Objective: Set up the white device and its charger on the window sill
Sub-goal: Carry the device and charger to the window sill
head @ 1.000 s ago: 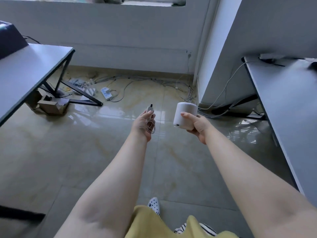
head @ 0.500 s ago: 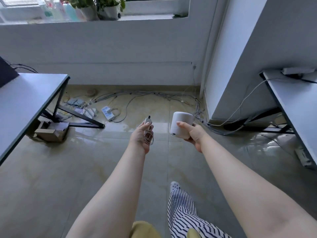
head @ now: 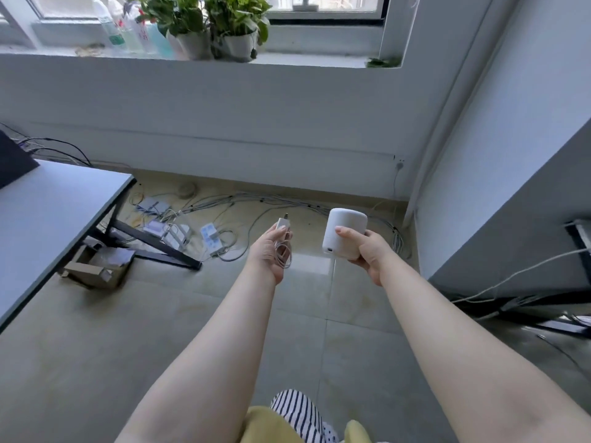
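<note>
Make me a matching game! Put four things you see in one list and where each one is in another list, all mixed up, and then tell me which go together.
Things:
1. round white plastic device
2. white charger plug with coiled cable
3. green leafy plants in white pots
4. brown cardboard box

Places:
A. on the window sill
B. in the left hand
C. on the floor under the grey table
D. in the right hand

Pairs: 1-D, 2-B, 3-A, 4-C

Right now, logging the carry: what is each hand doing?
Left hand: closed on the charger and its coiled cable.
Right hand: closed around the white device.
</note>
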A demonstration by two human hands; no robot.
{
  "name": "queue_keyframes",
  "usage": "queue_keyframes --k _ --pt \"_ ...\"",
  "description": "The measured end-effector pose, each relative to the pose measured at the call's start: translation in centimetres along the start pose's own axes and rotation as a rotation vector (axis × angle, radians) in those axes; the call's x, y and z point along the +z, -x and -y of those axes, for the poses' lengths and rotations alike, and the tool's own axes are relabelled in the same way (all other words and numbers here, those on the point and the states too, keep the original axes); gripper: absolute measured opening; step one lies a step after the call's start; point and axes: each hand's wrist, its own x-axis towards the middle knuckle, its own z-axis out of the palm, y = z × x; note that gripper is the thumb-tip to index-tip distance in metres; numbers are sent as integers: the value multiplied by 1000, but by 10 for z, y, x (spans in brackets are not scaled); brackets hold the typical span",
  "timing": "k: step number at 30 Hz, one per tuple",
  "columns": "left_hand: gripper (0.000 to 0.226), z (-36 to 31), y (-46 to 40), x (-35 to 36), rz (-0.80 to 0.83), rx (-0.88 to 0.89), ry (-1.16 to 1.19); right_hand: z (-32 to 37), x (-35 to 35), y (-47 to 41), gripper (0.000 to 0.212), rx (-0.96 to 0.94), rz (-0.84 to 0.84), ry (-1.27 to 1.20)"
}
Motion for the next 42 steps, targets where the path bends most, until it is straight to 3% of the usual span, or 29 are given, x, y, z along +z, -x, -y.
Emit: queue_keyframes --k 11,20,27,32,37,42 --pt "44 -79 -164 81 30 -43 -2 91 23 -166 42 -5 -39 43" --pt "15 -182 -302 155 70 -33 2 187 63 -299 47 -61 -63 -13" --pt "8 -218 -383 210 96 -22 -44 232 84 -389 51 -44 -54 16" --pt "10 -243 -450 238 64 -25 -50 265 97 -469 64 -34 -34 28" --pt "33 -285 -514 273 16 -13 -22 314 103 -548 64 -36 -7 16" --pt "39 -323 -569 311 21 23 -5 363 108 -611 61 -84 -17 9"
